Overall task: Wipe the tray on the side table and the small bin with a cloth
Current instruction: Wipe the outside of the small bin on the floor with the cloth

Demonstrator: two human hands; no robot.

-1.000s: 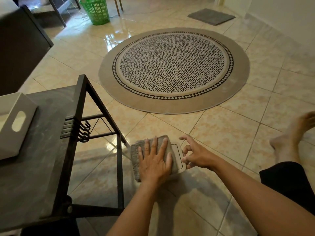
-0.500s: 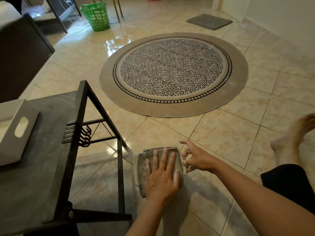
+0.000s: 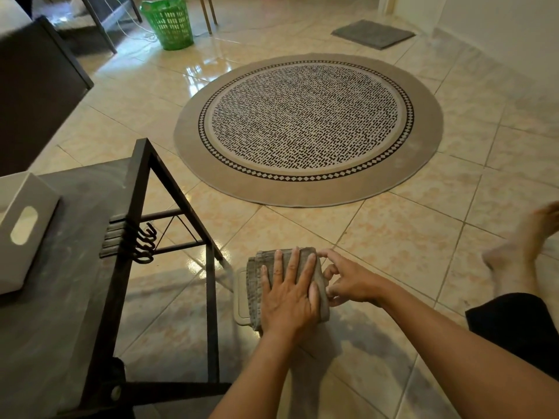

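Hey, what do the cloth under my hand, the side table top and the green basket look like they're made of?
Cloth: woven grey-brown textile, probably cotton towelling; folded layers and a ribbed weave show.
Side table top: dark, matte, with pale marbled streaks; stone or laminate, hard to say. Its frame looks like black painted metal.
Green basket: moulded plastic, glossy with a slotted lattice.

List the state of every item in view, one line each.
cloth: folded, pressed flat on the small beige item under it
left hand: open, palm down on the cloth
right hand: fingers curled at the cloth's right edge
small beige item: on the floor, mostly covered
white tray: on the side table, untouched
green basket: upright on the floor
round rug: lying flat
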